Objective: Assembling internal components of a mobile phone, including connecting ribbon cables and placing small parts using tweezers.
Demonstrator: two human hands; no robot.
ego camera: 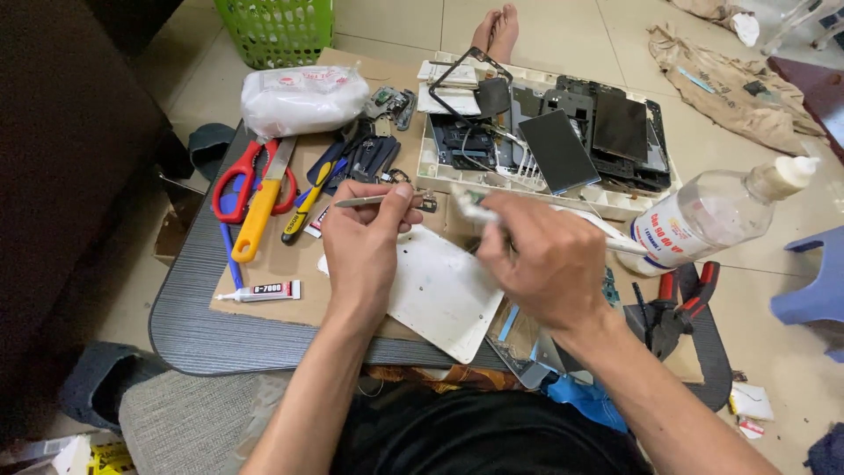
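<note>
Two hands work above a smooth white rectangular panel (440, 295) (flat plastic, rounded corners). Left hand (360, 242) pinches thin metal tweezers (374, 200), wrist bent; right hand (541, 264) curls closed around a white brush (479, 211).

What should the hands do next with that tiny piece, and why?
Probably bring the white brush in the right hand onto the small dark part, since the left hand holds it in thin metal tweezers and the brush tip sits just beside it.

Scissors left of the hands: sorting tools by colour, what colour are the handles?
Red handles on the scissors, head view.
</note>
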